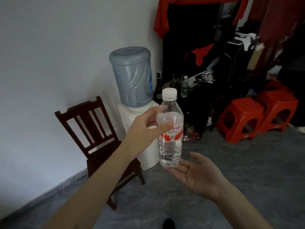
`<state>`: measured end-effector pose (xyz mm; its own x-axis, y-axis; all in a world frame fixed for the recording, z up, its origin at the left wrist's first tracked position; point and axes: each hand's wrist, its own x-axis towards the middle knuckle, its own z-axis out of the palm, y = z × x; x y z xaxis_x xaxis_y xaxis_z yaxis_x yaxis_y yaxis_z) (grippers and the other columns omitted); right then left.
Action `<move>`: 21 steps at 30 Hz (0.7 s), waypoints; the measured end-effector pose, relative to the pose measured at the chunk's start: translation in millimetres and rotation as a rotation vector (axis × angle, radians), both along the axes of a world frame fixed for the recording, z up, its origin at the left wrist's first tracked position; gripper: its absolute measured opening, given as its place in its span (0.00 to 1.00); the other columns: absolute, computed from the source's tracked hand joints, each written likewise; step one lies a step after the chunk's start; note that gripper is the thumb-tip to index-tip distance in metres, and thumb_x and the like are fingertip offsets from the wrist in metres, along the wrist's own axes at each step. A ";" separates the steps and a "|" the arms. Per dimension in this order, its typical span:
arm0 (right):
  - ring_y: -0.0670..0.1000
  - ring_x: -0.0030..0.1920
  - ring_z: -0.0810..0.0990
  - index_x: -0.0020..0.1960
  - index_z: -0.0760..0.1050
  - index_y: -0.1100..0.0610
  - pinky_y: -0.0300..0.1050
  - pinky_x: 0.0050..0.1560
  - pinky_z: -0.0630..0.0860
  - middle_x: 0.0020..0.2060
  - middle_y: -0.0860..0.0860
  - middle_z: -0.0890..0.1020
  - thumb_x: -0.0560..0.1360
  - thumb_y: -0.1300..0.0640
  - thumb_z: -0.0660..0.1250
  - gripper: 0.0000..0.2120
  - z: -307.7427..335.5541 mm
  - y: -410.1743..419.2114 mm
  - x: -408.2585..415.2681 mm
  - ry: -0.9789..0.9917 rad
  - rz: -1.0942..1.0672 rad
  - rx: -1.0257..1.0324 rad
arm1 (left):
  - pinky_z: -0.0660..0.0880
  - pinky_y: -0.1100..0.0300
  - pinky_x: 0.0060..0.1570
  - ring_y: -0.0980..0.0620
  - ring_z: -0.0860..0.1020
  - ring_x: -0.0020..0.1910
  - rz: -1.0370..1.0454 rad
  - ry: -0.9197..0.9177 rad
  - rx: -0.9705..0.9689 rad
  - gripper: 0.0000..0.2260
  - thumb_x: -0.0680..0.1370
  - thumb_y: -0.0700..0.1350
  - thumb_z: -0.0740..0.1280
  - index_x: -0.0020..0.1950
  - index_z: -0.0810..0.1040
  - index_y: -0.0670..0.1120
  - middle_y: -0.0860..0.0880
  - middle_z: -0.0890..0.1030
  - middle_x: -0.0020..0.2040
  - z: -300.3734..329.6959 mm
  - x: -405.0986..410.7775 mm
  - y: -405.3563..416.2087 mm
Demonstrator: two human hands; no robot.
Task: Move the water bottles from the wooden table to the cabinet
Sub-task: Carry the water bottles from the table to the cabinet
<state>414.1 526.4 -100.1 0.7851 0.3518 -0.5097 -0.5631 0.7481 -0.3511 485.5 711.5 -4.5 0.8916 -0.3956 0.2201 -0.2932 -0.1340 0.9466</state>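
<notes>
A clear plastic water bottle (170, 146) with a white cap and a red-and-white label stands upright in mid-air at the centre of the head view. My left hand (145, 128) grips its upper body, thumb in front and fingers behind. My right hand (198, 176) is held palm up with relaxed, straight fingers just under the bottle's base; whether it touches the bottle I cannot tell. Neither the wooden table nor the cabinet is visible.
A white water dispenser (128, 116) with a blue jug stands against the wall behind the bottle. A dark wooden chair (92, 129) is to its left. Red plastic stools (247, 118) sit at right, before a dark cluttered shelf (198, 76) with bottles. Grey floor below.
</notes>
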 end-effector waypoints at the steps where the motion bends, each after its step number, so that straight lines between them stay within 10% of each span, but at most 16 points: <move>1: 0.66 0.65 0.78 0.66 0.72 0.73 0.55 0.67 0.72 0.64 0.69 0.77 0.81 0.46 0.55 0.31 -2.1 -8.4 12.4 0.000 0.000 -0.017 | 0.80 0.60 0.60 0.53 0.84 0.58 -0.009 0.006 -0.008 0.23 0.70 0.52 0.74 0.65 0.78 0.56 0.53 0.86 0.58 -2.6 13.2 -9.1; 21: 0.66 0.67 0.74 0.66 0.71 0.74 0.56 0.71 0.68 0.63 0.70 0.77 0.81 0.46 0.56 0.31 -12.6 -141.6 280.6 0.170 0.011 -0.076 | 0.80 0.61 0.58 0.56 0.83 0.59 -0.050 0.057 -0.002 0.25 0.68 0.53 0.78 0.64 0.79 0.58 0.57 0.85 0.58 -45.3 289.7 -147.7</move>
<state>694.7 384.8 -112.7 0.6817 0.3148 -0.6605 -0.6270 0.7165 -0.3056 775.2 563.7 -49.8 0.8817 -0.4399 0.1706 -0.2453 -0.1186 0.9622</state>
